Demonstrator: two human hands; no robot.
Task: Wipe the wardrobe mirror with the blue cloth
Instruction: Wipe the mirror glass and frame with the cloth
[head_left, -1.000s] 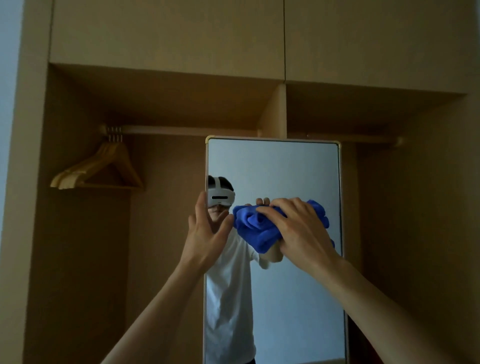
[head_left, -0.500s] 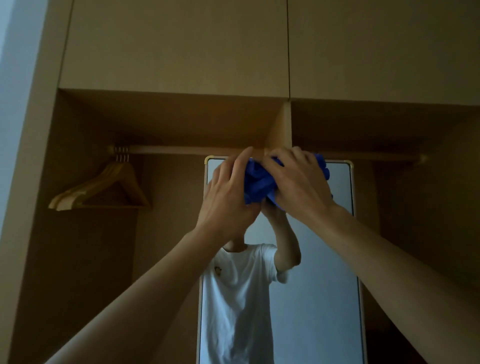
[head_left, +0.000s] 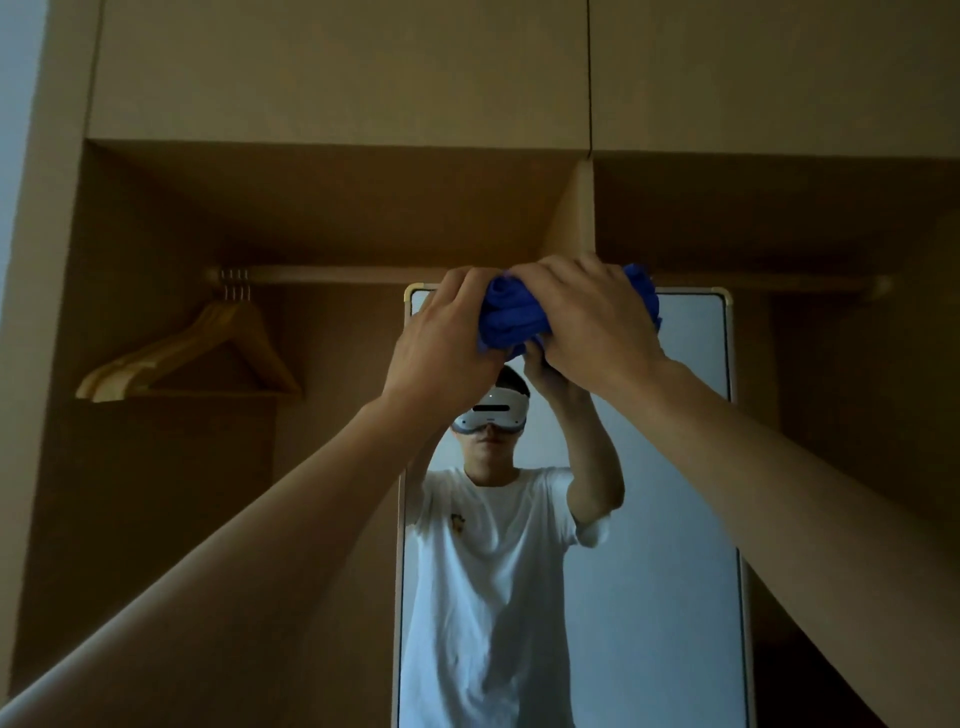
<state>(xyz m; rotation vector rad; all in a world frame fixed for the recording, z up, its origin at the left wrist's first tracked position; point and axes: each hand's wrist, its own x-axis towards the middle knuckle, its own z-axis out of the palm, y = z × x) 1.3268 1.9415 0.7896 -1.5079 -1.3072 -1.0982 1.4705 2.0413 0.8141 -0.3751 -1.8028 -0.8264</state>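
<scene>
The wardrobe (head_left: 332, 78) rises behind both hands, and its mirror (head_left: 675, 467) stretches below them. The left hand (head_left: 447, 343) and right hand (head_left: 587, 317) curl their fingers round the bunched blue cloth (head_left: 511, 317), gripped between them at the mirror's top edge. Wooden hangers (head_left: 208, 353) hang well left of the left hand.

A bunched-up blue cloth (head_left: 511, 319) sits against the top edge of the tall, upright, gold-framed wardrobe mirror (head_left: 649, 597), midway along its width.
</scene>
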